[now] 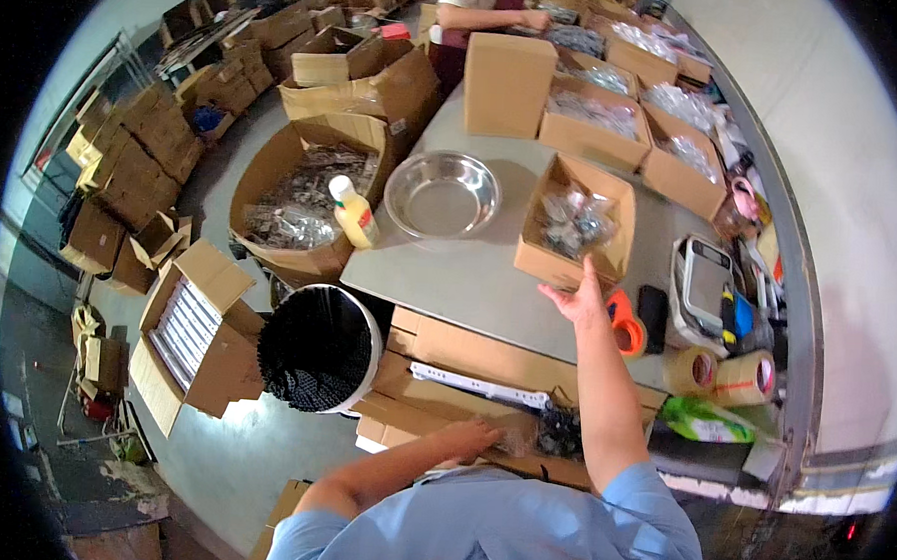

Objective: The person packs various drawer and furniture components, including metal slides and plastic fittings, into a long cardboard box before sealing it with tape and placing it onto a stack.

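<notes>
steel bowl (441, 195) on grey table (469, 271) | yellow bottle (352, 212) | 2 tape rolls (733, 375) | white bin (317, 347)

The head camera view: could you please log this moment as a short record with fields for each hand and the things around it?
Setting: grey worktable crowded with cardboard boxes
Right hand: right hand open, fingers touching the near edge of the small box of clear-bagged parts
Left hand: left hand low, resting on flat cardboard beside a clear bag of dark parts
Near right hand: orange tape dispenser, steel bowl
Table edge: yellow bottle
Floor: white bin of black pieces
</notes>
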`<state>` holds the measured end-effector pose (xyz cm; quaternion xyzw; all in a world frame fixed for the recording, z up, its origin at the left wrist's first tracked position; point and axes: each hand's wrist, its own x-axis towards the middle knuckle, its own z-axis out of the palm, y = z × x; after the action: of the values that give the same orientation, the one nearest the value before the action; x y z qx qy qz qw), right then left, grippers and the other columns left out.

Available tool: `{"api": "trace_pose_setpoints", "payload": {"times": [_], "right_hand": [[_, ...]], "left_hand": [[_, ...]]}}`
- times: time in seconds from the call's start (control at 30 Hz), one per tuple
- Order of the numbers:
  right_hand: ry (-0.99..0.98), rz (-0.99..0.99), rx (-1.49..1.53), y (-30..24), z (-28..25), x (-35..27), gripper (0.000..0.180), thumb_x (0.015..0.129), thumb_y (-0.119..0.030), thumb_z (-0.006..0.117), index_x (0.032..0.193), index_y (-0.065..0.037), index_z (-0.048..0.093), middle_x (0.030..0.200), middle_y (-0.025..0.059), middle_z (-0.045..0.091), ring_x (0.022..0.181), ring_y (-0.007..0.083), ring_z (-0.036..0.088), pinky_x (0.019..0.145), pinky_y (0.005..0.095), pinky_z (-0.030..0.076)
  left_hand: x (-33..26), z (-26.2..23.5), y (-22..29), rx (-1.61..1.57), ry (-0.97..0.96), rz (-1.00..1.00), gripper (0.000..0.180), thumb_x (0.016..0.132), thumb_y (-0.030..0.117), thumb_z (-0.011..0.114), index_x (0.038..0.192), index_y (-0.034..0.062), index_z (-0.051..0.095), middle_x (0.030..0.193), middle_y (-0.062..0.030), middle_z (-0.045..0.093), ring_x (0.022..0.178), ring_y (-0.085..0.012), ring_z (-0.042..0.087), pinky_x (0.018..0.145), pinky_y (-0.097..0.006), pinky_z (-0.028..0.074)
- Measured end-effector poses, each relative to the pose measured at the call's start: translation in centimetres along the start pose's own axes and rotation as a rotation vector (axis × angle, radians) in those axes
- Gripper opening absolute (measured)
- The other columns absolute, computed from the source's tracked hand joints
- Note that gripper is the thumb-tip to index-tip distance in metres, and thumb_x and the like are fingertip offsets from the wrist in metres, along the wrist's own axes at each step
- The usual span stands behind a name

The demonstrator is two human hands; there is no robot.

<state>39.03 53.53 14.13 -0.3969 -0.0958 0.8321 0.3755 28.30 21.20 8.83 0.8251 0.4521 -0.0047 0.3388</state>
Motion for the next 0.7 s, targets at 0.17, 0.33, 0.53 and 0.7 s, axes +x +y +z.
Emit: {"api": "trace_pose_setpoints", "payload": {"times": [0.17, 0.33, 0.53, 0.7], "right_hand": [[0.175, 0.126, 0.136, -3.1, -1.5, 6.9, 0.053, 0.085, -0.022, 0.051, 0.131, -0.003, 0.033, 0.126, 0.0236, 0.041, 0.114, 0.0469, 0.045, 0.077, 0.052, 0.056], [0.153, -0.159, -0.067, -0.7, -1.7, 1.5, 0.038, 0.082, -0.009, 0.048, 0.119, 0.001, 0.042, 0.12, 0.0239, 0.046, 0.111, 0.0446, 0.048, 0.073, 0.05, 0.058], [-0.139, -0.31, -0.163, 1.9, -7.1, -9.7, 0.037, 0.081, -0.009, 0.054, 0.117, -0.001, 0.048, 0.11, 0.0114, 0.058, 0.098, 0.0271, 0.06, 0.075, 0.0422, 0.057], [-0.263, -0.187, -0.045, 2.5, -10.5, -14.5, 0.031, 0.08, -0.008, 0.057, 0.111, -0.004, 0.054, 0.106, 0.0082, 0.062, 0.092, 0.0219, 0.063, 0.072, 0.0337, 0.055]], "left_hand": [[1.0, -0.1, -0.3, -0.121, -0.016, -0.003, 0.068, 0.066, 0.01, 0.067, 0.129, 0.0029, 0.042, 0.117, -0.0203, 0.053, 0.113, -0.0364, 0.049, 0.095, -0.044, 0.042], [-0.2, -0.4, -0.4, -0.214, 0.036, -0.032, 0.067, 0.073, 0.023, 0.068, 0.132, 0.006, 0.04, 0.12, -0.0218, 0.052, 0.112, -0.0397, 0.049, 0.096, -0.047, 0.04], [0.6, 1.0, -1.3, -0.235, -0.001, -0.02, 0.069, 0.07, 0.018, 0.067, 0.133, 0.0073, 0.041, 0.119, -0.0201, 0.053, 0.112, -0.0374, 0.049, 0.092, -0.048, 0.043], [0.4, -1.8, 0.1, -0.195, -0.079, -0.104, 0.077, 0.066, 0.019, 0.068, 0.138, 0.0153, 0.038, 0.118, -0.0189, 0.054, 0.11, -0.0367, 0.052, 0.089, -0.047, 0.046]]}}
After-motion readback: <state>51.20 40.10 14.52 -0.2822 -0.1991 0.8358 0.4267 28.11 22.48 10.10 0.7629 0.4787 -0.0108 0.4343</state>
